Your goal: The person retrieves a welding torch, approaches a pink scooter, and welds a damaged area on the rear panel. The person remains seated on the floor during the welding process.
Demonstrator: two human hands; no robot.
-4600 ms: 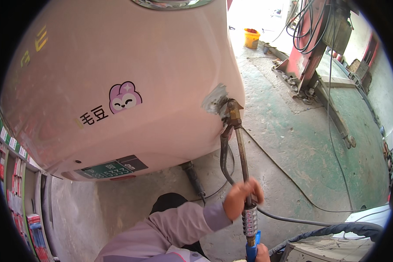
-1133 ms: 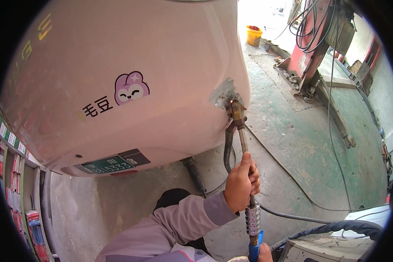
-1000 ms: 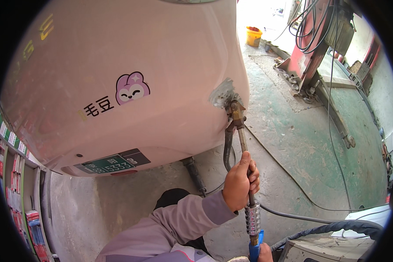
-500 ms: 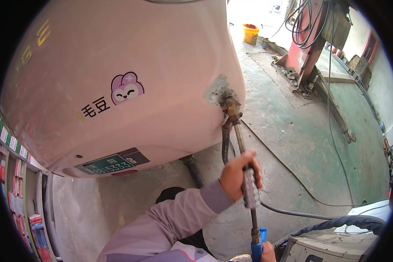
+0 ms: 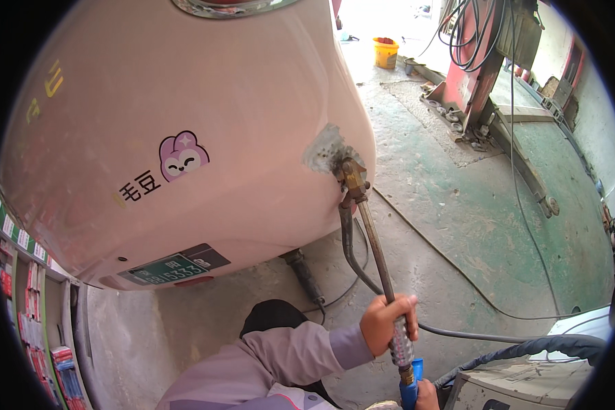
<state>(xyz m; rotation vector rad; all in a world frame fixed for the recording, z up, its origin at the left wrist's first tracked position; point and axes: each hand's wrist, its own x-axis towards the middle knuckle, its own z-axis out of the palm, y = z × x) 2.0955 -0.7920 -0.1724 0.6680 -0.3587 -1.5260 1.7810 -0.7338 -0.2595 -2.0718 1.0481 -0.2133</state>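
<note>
A slide hammer dent puller (image 5: 374,239) runs from a pink car body panel (image 5: 253,102) down toward me. Its brass-coloured head (image 5: 354,179) sits against a bare grey metal patch (image 5: 324,147) on the panel's right edge; the exact contact is hidden. My left hand (image 5: 387,326) wraps around the rod and the sliding weight (image 5: 402,345), close above the grip. At the lower edge, my right hand (image 5: 427,396) is closed on the blue handle (image 5: 409,391), partly cut off. A dark cable (image 5: 348,242) leads away from the head.
A grinder-like black tool (image 5: 303,277) stands under the car. Cables (image 5: 458,334) cross the floor toward a beige machine (image 5: 526,386) at lower right. A red lift post (image 5: 473,92) and a yellow bucket (image 5: 385,52) stand farther back. Shelves (image 5: 48,321) line the left.
My left hand and the sliding weight have moved down the rod, toward the blue handle. The view has shifted slightly; the puller's head stays at the bare patch.
</note>
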